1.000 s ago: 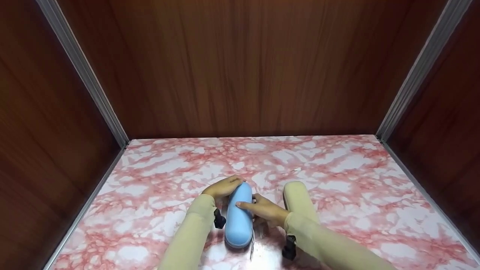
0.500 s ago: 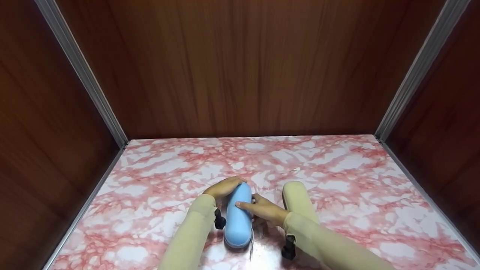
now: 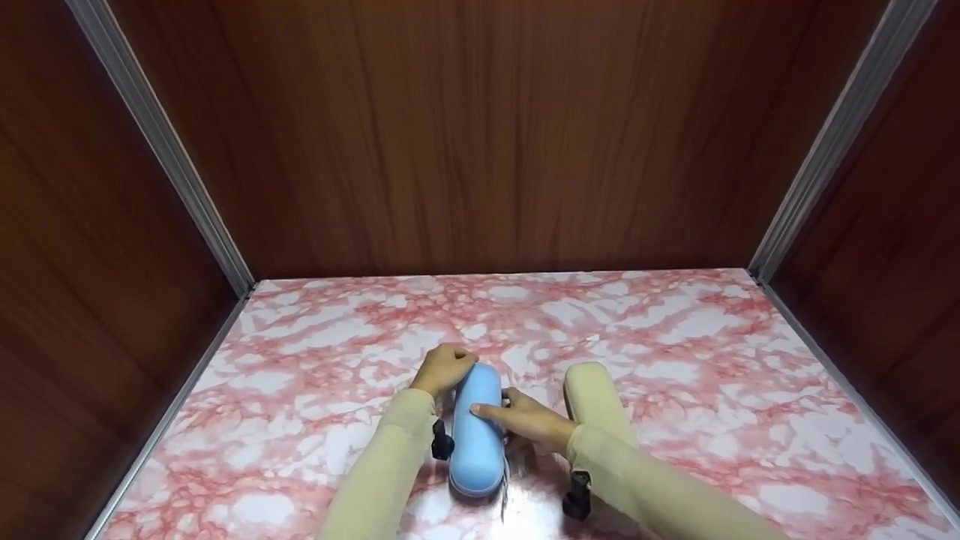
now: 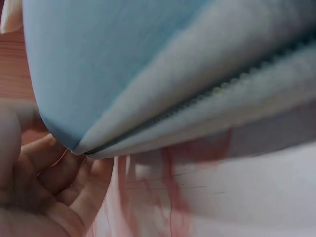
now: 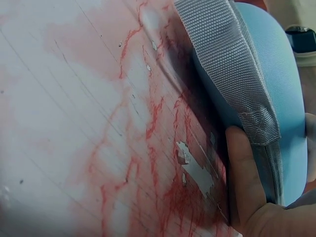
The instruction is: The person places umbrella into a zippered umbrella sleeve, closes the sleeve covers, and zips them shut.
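Note:
A light-blue zippered case (image 3: pixel 478 435), long and rounded, lies lengthwise on the table between both hands. My left hand (image 3: pixel 444 369) is at its far end; in the left wrist view the curled fingers (image 4: pixel 64 177) pinch the case's tip, where the zipper (image 4: pixel 187 101) ends. Any zipper pull there is hidden. My right hand (image 3: pixel 529 420) grips the case from the right, thumb across the top and fingers along the side. The right wrist view shows a grey webbing strap (image 5: pixel 227 64) along the case's side, close to a finger of that hand.
A beige elongated case (image 3: pixel 600 397) lies to the right, partly behind the right forearm. The table (image 3: pixel 337 345) has a red and white marbled top. Dark wood-look panels (image 3: pixel 480 150) stand at the back and both sides, with grey metal posts (image 3: pixel 161 142) in the corners.
My left hand has drawn back from over the far end of the blue case, and its fingers are now more curled at the tip. The right hand and the case stay put.

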### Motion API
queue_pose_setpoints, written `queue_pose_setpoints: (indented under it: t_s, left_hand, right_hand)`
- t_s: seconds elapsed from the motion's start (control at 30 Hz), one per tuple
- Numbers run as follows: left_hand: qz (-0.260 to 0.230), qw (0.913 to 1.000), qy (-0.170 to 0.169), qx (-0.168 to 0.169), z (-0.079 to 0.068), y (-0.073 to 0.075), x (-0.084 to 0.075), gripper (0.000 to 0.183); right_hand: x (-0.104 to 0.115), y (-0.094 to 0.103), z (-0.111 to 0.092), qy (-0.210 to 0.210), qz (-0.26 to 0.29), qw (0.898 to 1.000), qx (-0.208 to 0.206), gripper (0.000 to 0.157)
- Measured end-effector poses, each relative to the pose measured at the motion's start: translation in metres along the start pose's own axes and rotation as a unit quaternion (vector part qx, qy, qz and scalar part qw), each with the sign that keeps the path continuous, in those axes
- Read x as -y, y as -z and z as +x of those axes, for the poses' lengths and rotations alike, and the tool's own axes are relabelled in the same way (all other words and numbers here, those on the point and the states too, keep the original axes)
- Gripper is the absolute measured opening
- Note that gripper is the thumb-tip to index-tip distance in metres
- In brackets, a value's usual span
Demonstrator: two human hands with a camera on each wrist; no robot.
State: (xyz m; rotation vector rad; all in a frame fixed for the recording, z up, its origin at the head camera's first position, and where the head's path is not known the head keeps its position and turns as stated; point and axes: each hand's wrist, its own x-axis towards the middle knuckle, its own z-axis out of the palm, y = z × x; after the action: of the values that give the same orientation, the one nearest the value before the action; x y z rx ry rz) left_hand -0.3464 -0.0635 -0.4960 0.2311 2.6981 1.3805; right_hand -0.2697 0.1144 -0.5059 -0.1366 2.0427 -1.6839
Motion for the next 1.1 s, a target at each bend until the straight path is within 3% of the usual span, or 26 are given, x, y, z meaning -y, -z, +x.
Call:
queue_pose_setpoints:
  t_s: [0.23, 0.43, 0.73, 1.1]
  left_hand:
    - [0.02, 0.9982, -0.001, -0.057, 0.0012, 0.0033, -0.0024, 0.018]
    - [0.029, 0.9957, 0.016, -0.086, -0.0023, 0.0039, -0.0085, 0.012]
    - [0.028, 0.993, 0.058, -0.099, -0.0006, 0.0022, -0.0074, 0.011]
    - [-0.01, 0.9899, 0.075, -0.12, -0.0009, 0.0021, -0.0054, 0.01]
  right_hand:
    - [0.0003, -0.0013, -0.0006, 0.002, 0.0, 1.0, -0.005, 0.074]
    - [0.0007, -0.0023, -0.0005, 0.003, -0.004, 1.0, -0.007, 0.075]
    - [0.0013, -0.0012, -0.0006, 0.001, -0.006, 1.0, -0.007, 0.078]
    - [0.003, -0.0026, -0.0028, 0.005, -0.027, 0.999, -0.021, 0.073]
